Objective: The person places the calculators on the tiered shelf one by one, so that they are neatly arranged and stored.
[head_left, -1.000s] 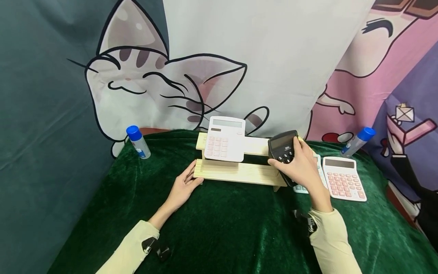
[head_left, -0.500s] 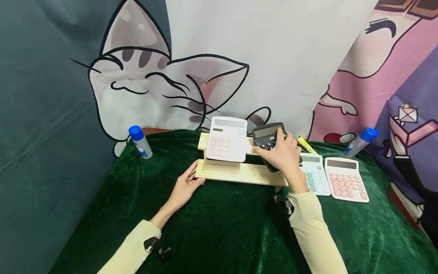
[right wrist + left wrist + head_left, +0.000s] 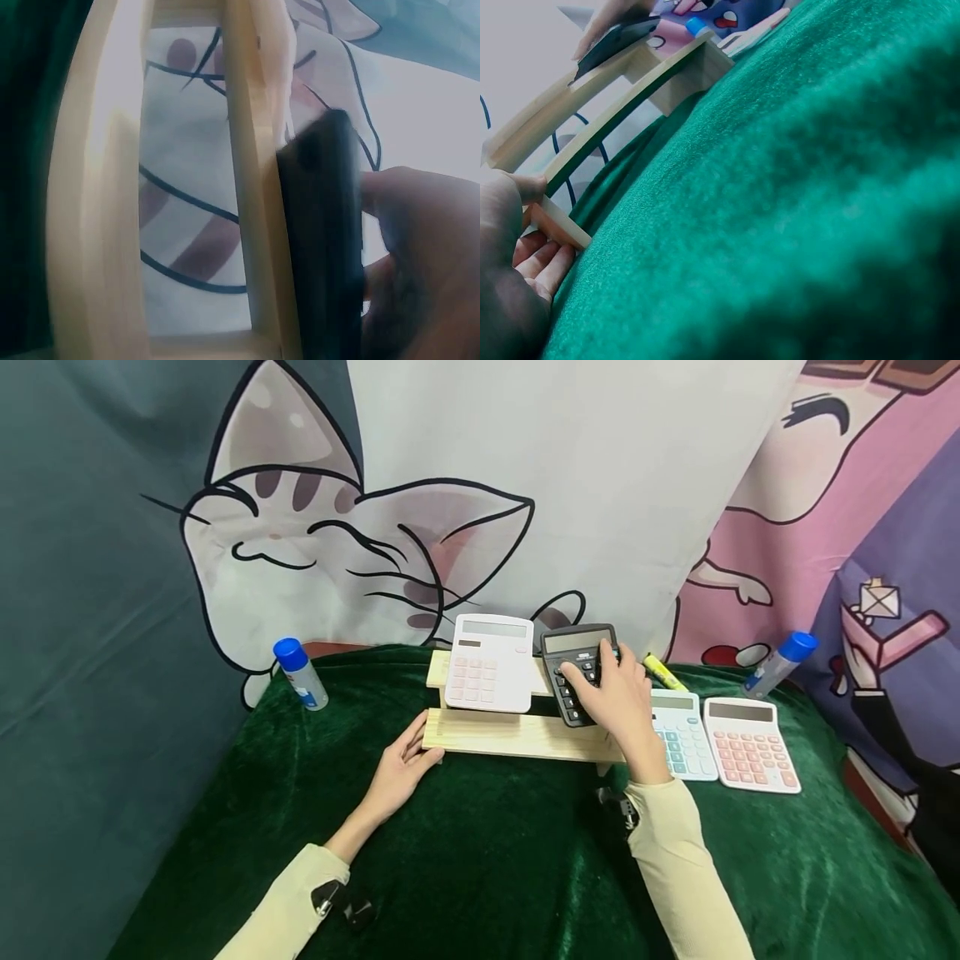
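Observation:
A two-step wooden rack (image 3: pixel 517 735) stands mid-table. My left hand (image 3: pixel 395 778) holds its left end, thumb over the lower plank and fingers curled below, as the left wrist view shows at the rack's end piece (image 3: pixel 559 223). With thumb and fingers at its two sides, my right hand (image 3: pixel 621 697) grips a black calculator (image 3: pixel 576 642). This leans, display up, against the upper plank's right part; in the right wrist view its dark edge (image 3: pixel 322 247) lies right along the wood. To its left a white calculator with pink keys (image 3: pixel 489 672) leans on the same step.
Right of the rack lie a white calculator with teal keys (image 3: pixel 688 743) and another with pink keys (image 3: pixel 752 747). Behind them is a yellow marker (image 3: pixel 664 673). Blue-capped bottles stand at back left (image 3: pixel 302 675) and back right (image 3: pixel 782 665). Green velvet (image 3: pixel 480 860) covers the table.
My right hand has carried the black calculator leftward from the rack's right end to beside the white one, and straightened it. The left hand keeps its place on the rack.

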`<state>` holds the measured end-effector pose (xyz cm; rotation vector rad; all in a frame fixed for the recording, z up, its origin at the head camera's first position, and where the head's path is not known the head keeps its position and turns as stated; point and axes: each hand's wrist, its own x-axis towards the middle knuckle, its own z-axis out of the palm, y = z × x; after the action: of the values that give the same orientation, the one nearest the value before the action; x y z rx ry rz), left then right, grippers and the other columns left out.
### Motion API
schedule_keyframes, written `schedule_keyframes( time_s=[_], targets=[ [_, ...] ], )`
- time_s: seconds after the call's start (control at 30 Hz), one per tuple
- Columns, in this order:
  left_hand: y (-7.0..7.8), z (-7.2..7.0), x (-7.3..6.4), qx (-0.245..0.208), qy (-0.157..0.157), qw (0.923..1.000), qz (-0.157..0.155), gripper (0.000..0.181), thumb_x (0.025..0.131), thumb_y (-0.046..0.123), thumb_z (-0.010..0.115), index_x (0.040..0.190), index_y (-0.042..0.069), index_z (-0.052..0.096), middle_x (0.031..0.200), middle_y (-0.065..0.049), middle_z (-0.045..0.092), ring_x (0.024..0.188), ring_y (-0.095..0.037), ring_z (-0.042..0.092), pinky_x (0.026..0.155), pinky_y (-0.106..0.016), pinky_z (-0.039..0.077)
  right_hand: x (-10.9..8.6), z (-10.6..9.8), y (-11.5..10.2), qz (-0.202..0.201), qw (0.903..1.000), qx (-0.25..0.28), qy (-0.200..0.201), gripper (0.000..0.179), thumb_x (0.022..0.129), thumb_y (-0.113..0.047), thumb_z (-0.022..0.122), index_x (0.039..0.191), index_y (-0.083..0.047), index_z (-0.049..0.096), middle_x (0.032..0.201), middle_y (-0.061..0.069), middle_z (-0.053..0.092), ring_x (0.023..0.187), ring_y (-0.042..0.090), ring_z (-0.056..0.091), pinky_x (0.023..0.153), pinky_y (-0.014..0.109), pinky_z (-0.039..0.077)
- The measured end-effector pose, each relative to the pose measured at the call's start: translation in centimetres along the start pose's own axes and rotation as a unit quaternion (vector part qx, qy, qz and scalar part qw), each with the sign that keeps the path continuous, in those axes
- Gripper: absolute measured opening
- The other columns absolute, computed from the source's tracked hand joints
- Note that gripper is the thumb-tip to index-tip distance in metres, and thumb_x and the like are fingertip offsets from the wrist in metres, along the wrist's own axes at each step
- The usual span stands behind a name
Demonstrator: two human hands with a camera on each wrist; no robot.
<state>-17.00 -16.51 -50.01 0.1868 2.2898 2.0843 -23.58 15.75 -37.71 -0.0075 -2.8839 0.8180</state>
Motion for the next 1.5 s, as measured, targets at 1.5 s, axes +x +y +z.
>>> schedule_keyframes(
  time_s=[1.5],
  targets=[
    [-0.2,-0.2,0.2,0.021,0.002,0.9998,-0.006,0.073,0.096,0.029,0.067,0.158,0.018,0.03,0.159,-0.009,0.037,0.14,-0.021,0.045,0.107,-0.022,0.043,-2.2,-1.4,1.3,-0.217,0.9747,-0.004,-0.053,0.049,0.087,-0.03,0.076,0.131,-0.012,0.064,0.149,0.015,0.047,0.141,0.038,0.035,0.113,0.062,0.028]
  ],
)
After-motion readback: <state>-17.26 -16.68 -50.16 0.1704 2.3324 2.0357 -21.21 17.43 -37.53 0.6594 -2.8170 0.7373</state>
